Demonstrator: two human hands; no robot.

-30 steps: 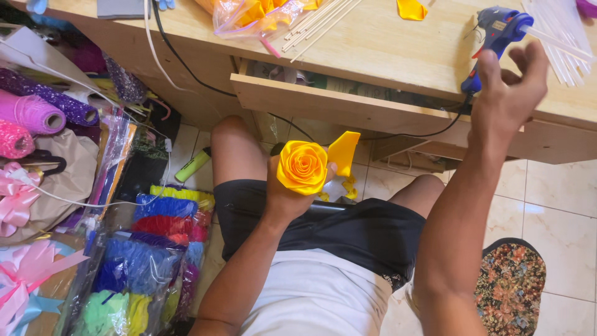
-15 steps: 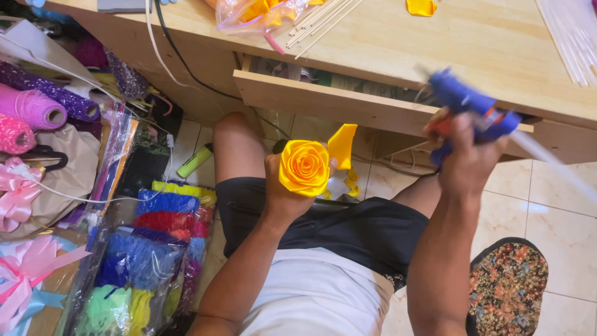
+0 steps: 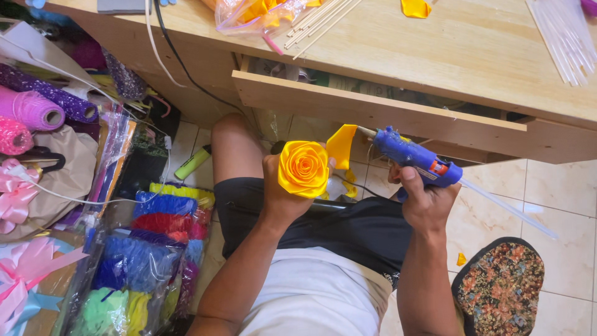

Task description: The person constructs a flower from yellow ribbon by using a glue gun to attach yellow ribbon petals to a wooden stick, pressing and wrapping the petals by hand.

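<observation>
— Below the front edge of the light wooden desk (image 3: 435, 56), over the lap, what do the two hands hold?

— One thing each. The left hand (image 3: 283, 193) is closed around the one yellow rolled ribbon rose (image 3: 303, 168), with a loose yellow ribbon tail (image 3: 342, 145) standing up at its right. The right hand (image 3: 425, 200) grips one blue glue gun (image 3: 415, 158); its nozzle is just beside that tail, and one clear glue stick (image 3: 507, 208) comes out at the back.

— And on the desk?

— One open drawer (image 3: 373, 112) under the front edge. Near the far edge lie one clear plastic bag with yellow pieces (image 3: 261, 12) and some thin wooden sticks (image 3: 317, 22); I cannot count them.

— On the floor?

— One green marker pen (image 3: 193, 163) beside the left knee.
</observation>
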